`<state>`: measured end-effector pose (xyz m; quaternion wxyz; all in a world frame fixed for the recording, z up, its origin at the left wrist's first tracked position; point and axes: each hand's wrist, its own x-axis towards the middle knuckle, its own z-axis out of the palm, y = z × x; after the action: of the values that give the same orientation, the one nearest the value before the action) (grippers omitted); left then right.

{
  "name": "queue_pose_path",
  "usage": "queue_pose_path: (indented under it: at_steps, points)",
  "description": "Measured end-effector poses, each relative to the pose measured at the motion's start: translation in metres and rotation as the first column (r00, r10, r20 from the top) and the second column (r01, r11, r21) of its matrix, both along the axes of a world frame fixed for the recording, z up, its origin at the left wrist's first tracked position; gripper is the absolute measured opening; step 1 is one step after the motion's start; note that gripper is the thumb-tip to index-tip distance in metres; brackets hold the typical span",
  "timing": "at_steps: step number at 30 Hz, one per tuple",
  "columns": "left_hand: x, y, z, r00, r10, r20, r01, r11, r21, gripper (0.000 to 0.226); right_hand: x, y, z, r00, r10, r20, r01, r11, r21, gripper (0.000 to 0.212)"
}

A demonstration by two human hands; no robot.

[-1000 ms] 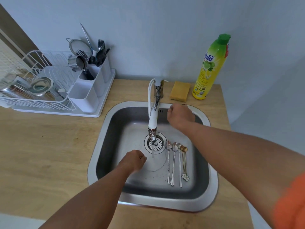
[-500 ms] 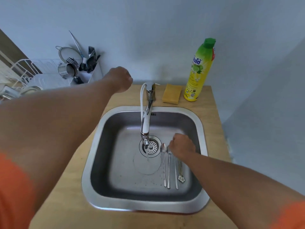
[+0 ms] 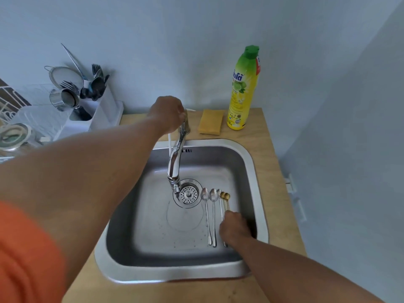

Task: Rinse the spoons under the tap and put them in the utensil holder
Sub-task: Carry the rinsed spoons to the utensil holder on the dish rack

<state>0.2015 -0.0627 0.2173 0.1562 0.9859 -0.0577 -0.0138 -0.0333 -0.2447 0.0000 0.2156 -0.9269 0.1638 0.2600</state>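
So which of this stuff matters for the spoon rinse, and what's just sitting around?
Job: spoons in the sink, tap, utensil holder, left hand on the tap handle, right hand at the spoon handles.

Lying about: sponge, soap bottle, strainer.

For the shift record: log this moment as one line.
left hand on tap handle | right hand over handles of spoons, grip unclear | spoons lying in sink | utensil holder not yet reached

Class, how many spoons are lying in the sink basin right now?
5, side by side right of the drain: silver spoons, then two gold spoons. The right hand covers some handles, so another may be hidden.
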Motion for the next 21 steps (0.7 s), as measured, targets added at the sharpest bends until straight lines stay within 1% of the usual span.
queue_pose_path:
  at_steps: [5,9,10,12,14,17,19,21]
  points:
    - [-0.011,0.003,-0.009,0.996,0.070,0.058,-0.064,0.993,-0.100,0.021,0.000,0.001,0.002,1.000,-0.001,0.002,0.001,1.000,-0.006,0.018]
    - [-0.023,0.007,-0.016,0.998,0.044,0.033,-0.042,0.997,-0.072,0.021,-0.001,0.003,0.004,1.000,-0.006,0.006,0.006,1.000,-0.013,0.018]
    - [-0.027,0.008,-0.018,0.998,0.048,0.032,-0.045,0.995,-0.085,0.023,-0.001,0.004,0.003,1.000,-0.007,0.008,0.007,1.000,-0.008,0.017]
    - [-0.033,0.011,-0.025,0.995,0.085,0.048,-0.076,0.982,-0.172,0.027,-0.002,0.006,0.004,1.000,-0.002,0.003,0.002,1.000,-0.002,0.015]
    - [-0.042,0.019,-0.036,0.981,0.176,0.082,-0.146,0.946,-0.289,0.030,-0.002,0.008,0.005,1.000,0.011,-0.002,-0.011,1.000,0.000,0.017]
    - [-0.061,0.036,-0.056,0.916,0.386,0.112,-0.311,0.858,-0.410,0.030,-0.002,0.010,0.006,1.000,0.022,0.000,-0.022,1.000,-0.003,0.019]
    - [-0.076,0.048,-0.072,0.866,0.496,0.065,-0.422,0.794,-0.438,0.028,-0.002,0.009,0.005,1.000,0.024,0.002,-0.024,1.000,-0.005,0.019]
    - [-0.093,0.057,-0.093,0.832,0.554,-0.027,-0.514,0.751,-0.415,0.028,-0.002,0.009,0.004,1.000,0.023,0.001,-0.023,1.000,-0.006,0.019]
